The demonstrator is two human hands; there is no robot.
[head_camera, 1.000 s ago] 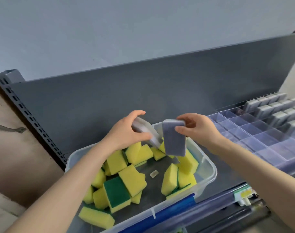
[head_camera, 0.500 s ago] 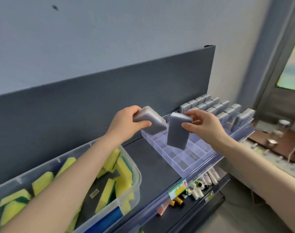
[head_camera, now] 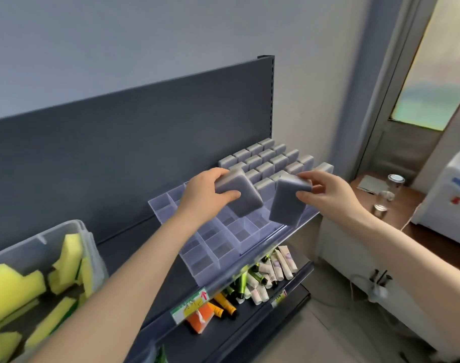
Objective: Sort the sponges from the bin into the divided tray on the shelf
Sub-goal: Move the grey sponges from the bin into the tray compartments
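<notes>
The person's left hand point(head_camera: 200, 197) is gripping a grey rectangular foam sponge point(head_camera: 240, 196) with the thumb under one long edge and the fingers over the other, and is holding it tilted above the empty middle cells of the clear plastic divided tray point(head_camera: 205, 260) on the dark shelf point(head_camera: 124, 247). The right hand point(head_camera: 328, 192) is pinching a second grey foam sponge point(head_camera: 286, 205) by its upper end, so most of it is hanging free, its lower end just above the tray's front cells and near the shelf's front edge. That light right grip is looking like the main risk: if the sponge is catching on a divider while going down at this slant, it could be twisting out of the fingers and dropping past the edge onto the lower shelf among the cosmetic tubes point(head_camera: 263, 273). The two carried sponges are also sitting close together, so lowering both at once could be making them bump and land across two cells instead of inside one. Behind the hands, rows of grey sponges point(head_camera: 265, 163) are standing on end in the far cells, and a knuckle brushing them could be tipping several over. The clear plastic bin point(head_camera: 66, 231) at the left is holding only yellow-and-green sponges point(head_camera: 14, 286), so mixing colours within a row is a later hazard.
</notes>
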